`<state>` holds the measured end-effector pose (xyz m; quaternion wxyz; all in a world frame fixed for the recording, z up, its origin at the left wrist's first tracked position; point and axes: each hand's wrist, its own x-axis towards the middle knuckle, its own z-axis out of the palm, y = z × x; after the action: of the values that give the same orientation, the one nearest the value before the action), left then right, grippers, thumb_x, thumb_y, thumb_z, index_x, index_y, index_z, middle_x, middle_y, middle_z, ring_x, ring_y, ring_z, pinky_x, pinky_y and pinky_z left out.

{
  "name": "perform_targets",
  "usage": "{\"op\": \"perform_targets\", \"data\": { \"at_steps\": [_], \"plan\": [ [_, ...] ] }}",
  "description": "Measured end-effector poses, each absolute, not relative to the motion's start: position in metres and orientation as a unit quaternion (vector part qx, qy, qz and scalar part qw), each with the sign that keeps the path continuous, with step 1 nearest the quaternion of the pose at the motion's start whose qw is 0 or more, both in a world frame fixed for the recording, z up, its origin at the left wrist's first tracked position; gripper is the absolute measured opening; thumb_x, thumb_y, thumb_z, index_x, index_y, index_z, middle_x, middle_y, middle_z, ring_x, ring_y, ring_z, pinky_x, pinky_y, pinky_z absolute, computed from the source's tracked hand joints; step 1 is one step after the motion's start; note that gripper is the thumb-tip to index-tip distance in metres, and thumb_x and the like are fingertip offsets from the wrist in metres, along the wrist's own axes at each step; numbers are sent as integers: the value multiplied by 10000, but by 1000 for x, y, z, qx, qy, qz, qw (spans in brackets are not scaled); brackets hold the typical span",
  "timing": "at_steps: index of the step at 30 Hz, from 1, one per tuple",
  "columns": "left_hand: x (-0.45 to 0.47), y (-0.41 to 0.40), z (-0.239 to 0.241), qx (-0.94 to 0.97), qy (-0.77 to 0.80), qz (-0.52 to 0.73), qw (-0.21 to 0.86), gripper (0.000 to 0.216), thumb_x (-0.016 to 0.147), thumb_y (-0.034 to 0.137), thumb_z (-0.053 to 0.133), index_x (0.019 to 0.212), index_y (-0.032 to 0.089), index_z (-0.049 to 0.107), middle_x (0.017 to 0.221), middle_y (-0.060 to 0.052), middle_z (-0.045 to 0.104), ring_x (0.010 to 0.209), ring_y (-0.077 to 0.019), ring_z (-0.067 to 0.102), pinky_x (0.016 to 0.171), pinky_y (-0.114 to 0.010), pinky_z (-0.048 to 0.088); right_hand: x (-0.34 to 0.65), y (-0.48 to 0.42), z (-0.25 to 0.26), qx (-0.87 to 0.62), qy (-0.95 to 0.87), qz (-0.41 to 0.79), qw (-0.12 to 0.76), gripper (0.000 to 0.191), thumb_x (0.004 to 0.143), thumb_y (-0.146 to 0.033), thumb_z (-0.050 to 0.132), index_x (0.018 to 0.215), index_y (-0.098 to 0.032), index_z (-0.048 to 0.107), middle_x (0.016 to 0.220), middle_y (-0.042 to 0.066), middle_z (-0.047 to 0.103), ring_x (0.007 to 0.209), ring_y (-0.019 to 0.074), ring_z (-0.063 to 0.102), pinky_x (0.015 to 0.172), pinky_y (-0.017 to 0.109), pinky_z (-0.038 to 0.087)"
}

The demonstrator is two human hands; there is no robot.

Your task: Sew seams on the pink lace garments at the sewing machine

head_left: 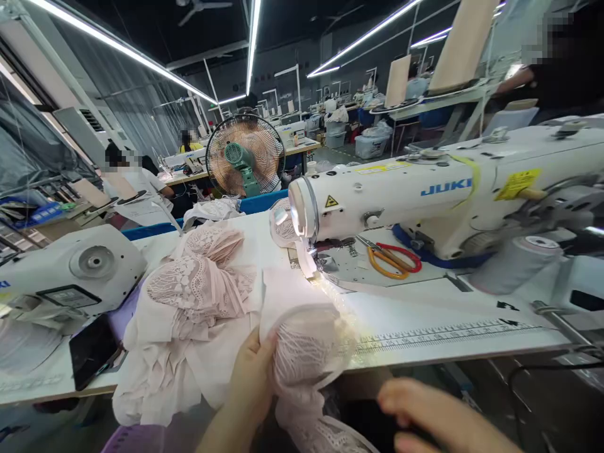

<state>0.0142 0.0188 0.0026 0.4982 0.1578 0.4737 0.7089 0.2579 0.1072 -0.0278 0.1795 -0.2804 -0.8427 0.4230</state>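
Observation:
My left hand [252, 371] is closed on the edge of a pale pink lace bra [306, 346] at the table's front edge. One cup faces up, and more lace hangs below the edge. My right hand [419, 409], blurred by motion, is to the right of the bra and apart from it; its fingers look spread, with nothing visible in them. Behind the bra stands a white JUKI sewing machine [377, 195], its lamp lighting the needle area. Pale fabric lies under the needle. A heap of similar lace bra pieces [193, 289] lies left of my left hand.
Scissors [391, 259] with orange and red handles lie on the machine bed. A printed ruler [425, 336] runs along the table. At left are a black phone [94, 352] and another machine [80, 270]. A large fan [245, 157] and co-workers are beyond; a thread cone [516, 264] stands right.

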Motion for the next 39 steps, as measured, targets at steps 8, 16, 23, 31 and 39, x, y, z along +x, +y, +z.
{"op": "perform_targets", "data": {
  "at_steps": [8,16,23,31,39],
  "plan": [
    [37,15,-9,217,497,657,523,382,633,386,796,911,135,722,890,-116,726,984,-307,631,924,-425,451,206,152,-9,-296,-714,606,190,419,818,-599,418,624,-231,371,480,-81,339,453,105,362,469,243,312],
    [27,28,-17,367,700,479,383,392,731,469,687,951,147,730,1005,-131,704,1053,-340,573,1012,-439,364,200,159,-23,-259,-702,644,160,339,781,-473,456,580,-229,332,454,-90,300,392,72,297,391,207,203],
    [31,47,-12,405,677,424,444,387,774,416,666,1051,149,709,1089,-118,682,1097,-325,555,1016,-372,366,197,161,-21,-272,-748,590,137,269,791,-342,407,566,-232,308,426,-78,331,384,97,379,400,212,261],
    [44,37,-9,408,681,453,406,417,762,450,675,1011,118,713,1019,-139,694,1032,-336,581,946,-368,417,200,147,-22,-299,-819,438,219,311,858,-336,350,580,-231,259,562,-22,390,571,159,408,561,292,284],
    [69,22,-27,204,570,571,555,488,648,417,787,992,86,691,1025,-171,688,1062,-354,582,990,-462,384,229,126,-21,-322,-854,361,193,330,922,-358,305,622,-230,360,618,19,544,604,186,521,566,297,350]
  ]
}}
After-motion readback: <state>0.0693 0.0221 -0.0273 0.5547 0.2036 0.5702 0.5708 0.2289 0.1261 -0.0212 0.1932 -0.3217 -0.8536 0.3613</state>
